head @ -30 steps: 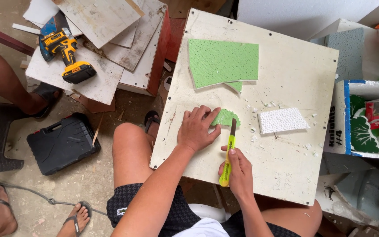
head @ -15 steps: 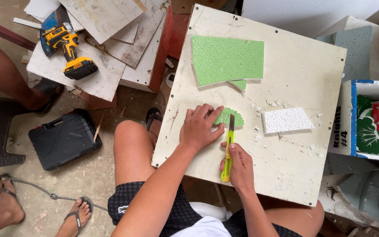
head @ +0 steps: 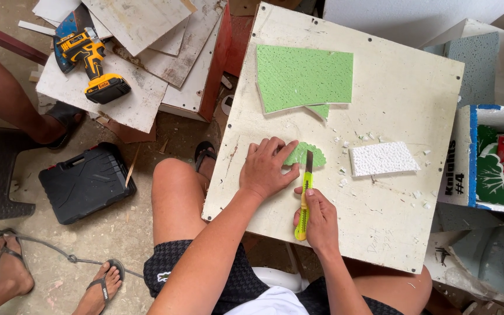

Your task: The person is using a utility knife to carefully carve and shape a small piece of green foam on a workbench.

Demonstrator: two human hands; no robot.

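Note:
A white board (head: 392, 87) rests across my knees as a work surface. My left hand (head: 266, 169) presses flat on a small green foam piece (head: 307, 154) with scalloped edges. My right hand (head: 319, 219) grips a yellow-green utility knife (head: 304, 195), its blade tip touching the piece's right side. A large green foam sheet (head: 304, 76) lies further up the board, with a small green offcut (head: 321, 110) under it. A white foam block (head: 383, 158) sits to the right of the knife, among white crumbs.
A yellow cordless drill (head: 93, 64) lies on stacked white panels (head: 141, 35) at upper left. A black tool case (head: 86, 182) sits on the floor. Other people's legs and sandalled feet (head: 100, 286) are at the left. A painted foam box (head: 491, 157) stands at right.
Both hands stay on the small green piece and the knife. The view has shifted slightly; the knife blade sits a little closer against the piece.

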